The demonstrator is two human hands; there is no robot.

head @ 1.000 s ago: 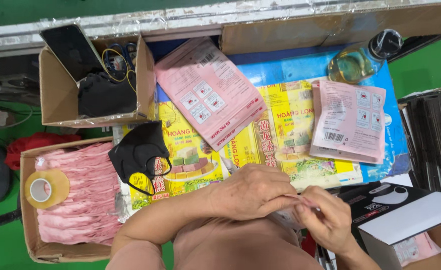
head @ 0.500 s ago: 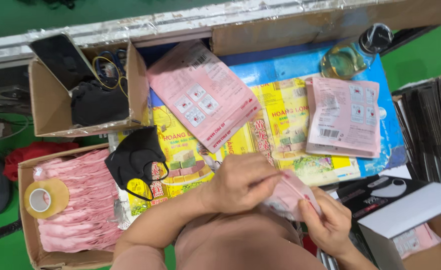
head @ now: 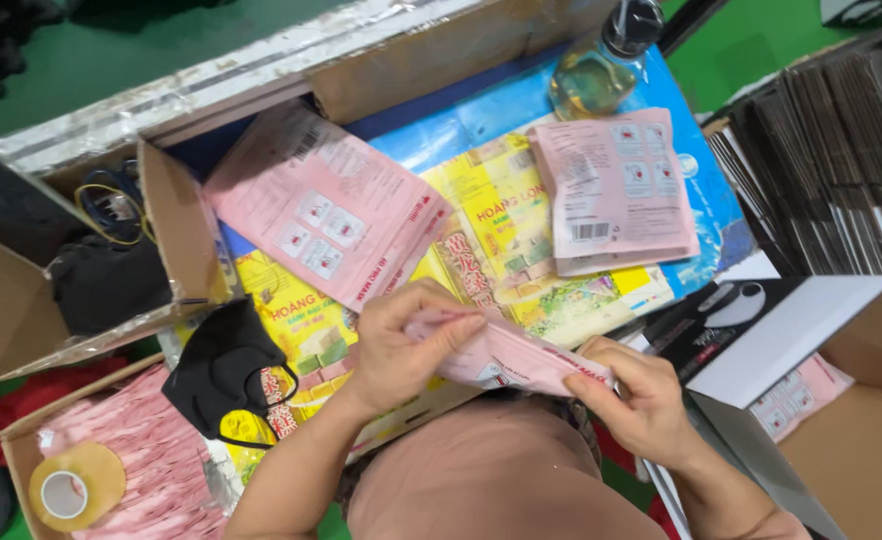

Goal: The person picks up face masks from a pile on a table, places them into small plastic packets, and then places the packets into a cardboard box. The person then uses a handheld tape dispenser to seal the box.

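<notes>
My left hand (head: 406,345) and my right hand (head: 636,395) both grip one pink flat packet (head: 506,355) close to my body, over the table's near edge. The left hand pinches its left end, the right hand its right end. Behind them a fanned stack of pink printed pouches (head: 326,205) lies on yellow printed sheets (head: 501,240). A second stack of pink pouches (head: 616,185) lies farther right.
A black face mask (head: 221,365) lies left of my left hand. A cardboard box of pink items (head: 151,460) with a tape roll (head: 71,485) sits at lower left. Another box (head: 91,270) holds dark things. A white-flapped carton (head: 841,400) stands right. A clear bottle (head: 591,75) lies far back.
The view has shifted and come closer. My hands have lifted the pink packet and spread apart along it, stretching it between them.
</notes>
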